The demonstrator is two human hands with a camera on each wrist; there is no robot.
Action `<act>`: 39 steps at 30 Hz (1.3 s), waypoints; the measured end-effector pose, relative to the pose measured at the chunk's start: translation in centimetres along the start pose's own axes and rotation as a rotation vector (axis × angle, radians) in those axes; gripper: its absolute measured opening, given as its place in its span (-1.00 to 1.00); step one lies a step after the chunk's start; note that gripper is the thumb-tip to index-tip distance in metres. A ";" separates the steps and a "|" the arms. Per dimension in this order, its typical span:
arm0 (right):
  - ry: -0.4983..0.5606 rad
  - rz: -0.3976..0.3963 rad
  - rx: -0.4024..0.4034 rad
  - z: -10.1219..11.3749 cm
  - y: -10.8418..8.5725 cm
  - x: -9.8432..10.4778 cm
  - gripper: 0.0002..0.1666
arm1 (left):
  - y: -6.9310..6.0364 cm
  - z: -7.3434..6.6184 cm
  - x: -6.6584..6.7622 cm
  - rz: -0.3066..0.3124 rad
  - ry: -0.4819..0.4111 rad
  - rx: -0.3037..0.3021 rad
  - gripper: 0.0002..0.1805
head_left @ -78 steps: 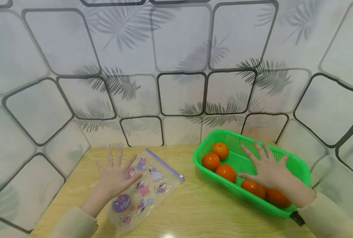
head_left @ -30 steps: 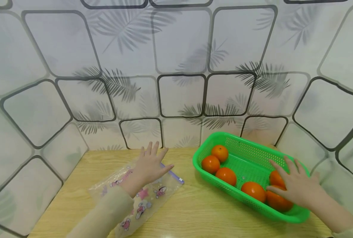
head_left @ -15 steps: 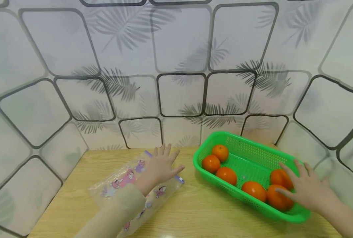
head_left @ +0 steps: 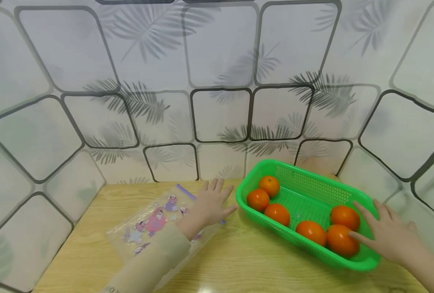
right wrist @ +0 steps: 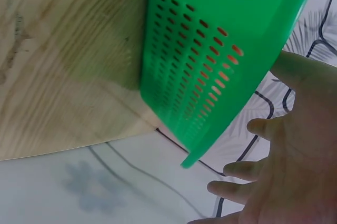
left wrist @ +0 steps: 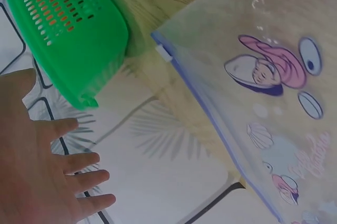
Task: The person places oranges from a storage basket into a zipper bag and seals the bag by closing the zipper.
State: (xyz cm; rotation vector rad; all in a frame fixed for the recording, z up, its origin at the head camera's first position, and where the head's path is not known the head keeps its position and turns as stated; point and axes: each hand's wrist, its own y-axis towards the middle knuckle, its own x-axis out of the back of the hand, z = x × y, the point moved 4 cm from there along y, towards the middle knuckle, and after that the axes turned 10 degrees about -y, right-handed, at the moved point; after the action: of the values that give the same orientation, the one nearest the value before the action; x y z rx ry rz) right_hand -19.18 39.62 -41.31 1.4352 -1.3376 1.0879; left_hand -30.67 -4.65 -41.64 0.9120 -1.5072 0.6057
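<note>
Left hand [head_left: 210, 205]: fingers spread wide, over clear plastic zip bag with purple edge and pink cartoon prints [head_left: 154, 221], lower left. Right hand [head_left: 394, 236]: fingers spread, by right end of perforated green plastic basket [head_left: 313, 185], lower right; contact unclear. Six round orange fruits [head_left: 311, 233] inside. All on pale wood-grain table [head_left: 231, 260].

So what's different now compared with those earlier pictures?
The left hand moved rightward across the clear, printed plastic bag with a purple zip, towards the green perforated plastic basket. The right hand moved right, to the basket's right-hand end, uncovering more round orange fruits. Nothing was taken hold of or let go. Bag, basket and fruits stayed put.
</note>
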 end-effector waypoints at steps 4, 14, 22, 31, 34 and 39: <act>-0.024 -0.025 0.022 -0.3 0.0 -0.3 0.19 | 0.6 -0.7 -0.3 0.000 0.042 -0.022 -0.23; -0.048 -0.078 0.084 -0.5 0.0 -0.7 0.05 | 1.6 -2.1 -0.5 -0.010 0.169 -0.068 -0.26; -0.041 -0.068 0.089 -1.0 0.1 -0.9 0.02 | 2.3 -2.7 -0.6 -0.025 0.181 -0.075 -0.31; -0.061 -0.084 0.103 -1.1 -0.2 -0.3 0.01 | 2.9 -2.8 -0.2 -0.028 0.170 -0.079 -0.35; -0.039 -0.091 0.095 -1.1 -0.6 -0.2 0.03 | 3.0 -2.9 0.0 -0.026 0.169 -0.076 -0.37; 0.004 -0.114 0.097 -1.0 -0.9 0.1 0.02 | 3.4 -3.1 0.3 -0.052 0.177 -0.089 -0.47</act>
State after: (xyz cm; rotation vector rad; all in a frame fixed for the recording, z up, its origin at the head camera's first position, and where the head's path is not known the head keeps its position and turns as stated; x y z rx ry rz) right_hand -18.29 40.61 -41.00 1.5597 -1.1986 1.0924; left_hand -31.68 -0.39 -40.42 0.8054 -1.3369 0.5620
